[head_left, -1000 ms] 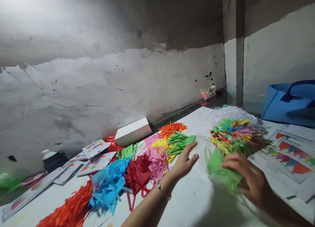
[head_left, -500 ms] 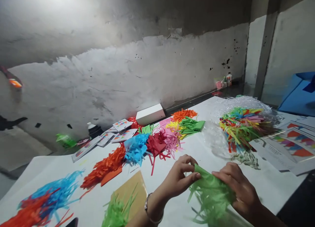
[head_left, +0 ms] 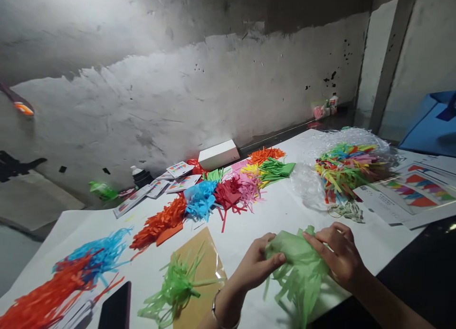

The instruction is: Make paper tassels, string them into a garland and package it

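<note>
Between my two hands hangs a fringed piece of light green tissue paper (head_left: 297,257), its cut strips dangling over the table. My left hand (head_left: 258,260), with a bangle at the wrist, pinches the paper's left upper edge between thumb and fingers. On the other side, my right hand (head_left: 337,257) grips the upper right edge. Left of my left forearm, a loose green tissue tassel (head_left: 174,286) lies partly on a brown cardboard sheet (head_left: 201,253).
Tassel bunches in orange (head_left: 164,222), blue (head_left: 201,200), dark red (head_left: 231,193) and green (head_left: 278,171) run across the white-covered table (head_left: 256,229). A phone (head_left: 114,307) lies front left. At right are a multicoloured tassel pile (head_left: 342,169), clear plastic and printed sheets (head_left: 413,191).
The green tissue has spread and turned between my hands, its top now crumpled and wider. The view has tilted down, bringing more of the phone and cardboard into sight.
</note>
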`<state>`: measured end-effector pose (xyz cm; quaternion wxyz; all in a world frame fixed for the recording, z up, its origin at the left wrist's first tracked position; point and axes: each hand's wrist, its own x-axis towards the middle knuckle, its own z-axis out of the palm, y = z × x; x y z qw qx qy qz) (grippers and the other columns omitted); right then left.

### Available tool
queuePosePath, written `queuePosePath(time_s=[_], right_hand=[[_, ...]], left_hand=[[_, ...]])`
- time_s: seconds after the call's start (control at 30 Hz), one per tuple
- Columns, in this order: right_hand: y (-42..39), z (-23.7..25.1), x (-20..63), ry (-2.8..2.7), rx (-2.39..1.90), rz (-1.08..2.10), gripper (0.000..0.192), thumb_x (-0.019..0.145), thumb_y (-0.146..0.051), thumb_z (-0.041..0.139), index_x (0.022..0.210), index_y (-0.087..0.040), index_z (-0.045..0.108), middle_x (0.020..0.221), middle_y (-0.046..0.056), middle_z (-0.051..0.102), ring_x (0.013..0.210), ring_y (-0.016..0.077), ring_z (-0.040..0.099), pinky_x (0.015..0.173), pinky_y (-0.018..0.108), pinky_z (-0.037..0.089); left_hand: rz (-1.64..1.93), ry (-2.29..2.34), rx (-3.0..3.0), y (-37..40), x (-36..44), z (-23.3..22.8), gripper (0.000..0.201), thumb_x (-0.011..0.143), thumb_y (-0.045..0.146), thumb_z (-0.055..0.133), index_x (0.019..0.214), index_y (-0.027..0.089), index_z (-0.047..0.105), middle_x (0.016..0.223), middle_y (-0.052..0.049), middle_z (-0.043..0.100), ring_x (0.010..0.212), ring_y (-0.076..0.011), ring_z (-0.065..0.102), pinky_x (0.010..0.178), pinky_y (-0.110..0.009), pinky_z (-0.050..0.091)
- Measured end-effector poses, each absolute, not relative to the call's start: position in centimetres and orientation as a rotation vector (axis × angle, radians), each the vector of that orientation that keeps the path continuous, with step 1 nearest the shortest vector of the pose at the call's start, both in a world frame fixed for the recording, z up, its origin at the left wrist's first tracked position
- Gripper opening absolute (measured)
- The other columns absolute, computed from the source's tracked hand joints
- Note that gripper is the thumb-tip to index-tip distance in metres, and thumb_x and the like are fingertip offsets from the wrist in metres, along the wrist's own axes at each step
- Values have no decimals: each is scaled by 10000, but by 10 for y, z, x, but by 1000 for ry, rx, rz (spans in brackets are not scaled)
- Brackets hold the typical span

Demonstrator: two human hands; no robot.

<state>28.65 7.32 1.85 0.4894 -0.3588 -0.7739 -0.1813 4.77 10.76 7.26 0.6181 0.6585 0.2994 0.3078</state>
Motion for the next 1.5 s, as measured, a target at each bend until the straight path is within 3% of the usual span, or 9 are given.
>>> queuePosePath(time_s=[0.2,0.4,0.57,0.67,0.8,0.9,1.0,1.3,1.5], right_hand=[[86,4,285,-1882,-895,-494,412,973,-64,431,1297,-183,656,846,44,671,791,171,629,894,397,409],[111,18,346,-1858,-999,-665,360,977,-83,470,1204,-220,713,845,57,680,827,204,643,887,424,450],[83,22,369,-1943,-1044,-729,544,925,-1,456,1416,-197,580,1268,143,691,1267,298,585,1093,549,406],[62,-11,333,-2240,-944,-578,551,898,38,381,1359,-145,622,1342,126,675,1304,261,587,1099,484,487],[46,-66,280,-2332,-888,-434,516,850,55,366,1200,-113,706,1220,114,742,1189,229,670,982,411,596],[39,-83,263,-2351,-933,-328,549,792,68,366,1204,-86,695,1248,138,725,1195,251,666,981,450,598],[33,-82,260,-2351,-1010,-237,553,760,37,401,1223,-80,682,1292,156,697,1210,285,653,986,494,587],[24,-75,284,-2351,-849,-15,374,957,-38,447,1283,-95,622,1149,104,744,1186,233,636,1135,471,400],[37,-59,262,-2086,-1132,57,142,1010,-138,535,953,-177,659,777,11,688,839,204,648,929,433,425]], left_hand=[[627,408,975,81,78,24,679,731,675,762,1125,124,715,871,-101,719,756,-235,674,775,-367,500],[571,466,631,61,125,-12,567,647,287,879,1148,111,680,594,32,609,459,-88,532,631,-307,531],[680,613,705,71,90,0,350,728,308,849,973,124,680,597,25,608,439,-60,477,508,-211,439],[741,808,784,70,29,-4,341,787,268,811,1075,157,668,608,45,611,457,-62,479,456,-164,351],[753,1466,1341,45,-48,-17,360,801,322,746,1140,218,680,932,-53,737,830,-209,692,734,-313,557],[874,1742,1898,19,-54,-26,481,784,282,748,1255,260,651,1301,-133,660,1221,-345,601,1027,-539,484],[841,1484,2385,5,-13,-37,581,806,267,756,1359,282,580,1383,-154,618,1313,-372,531,1061,-581,457],[730,1185,2466,23,41,-57,181,962,90,527,1080,192,618,1009,-77,738,921,-246,637,876,-407,483],[792,1505,2364,34,35,-66,212,942,57,472,944,207,622,793,-42,693,739,-230,618,688,-340,452]])
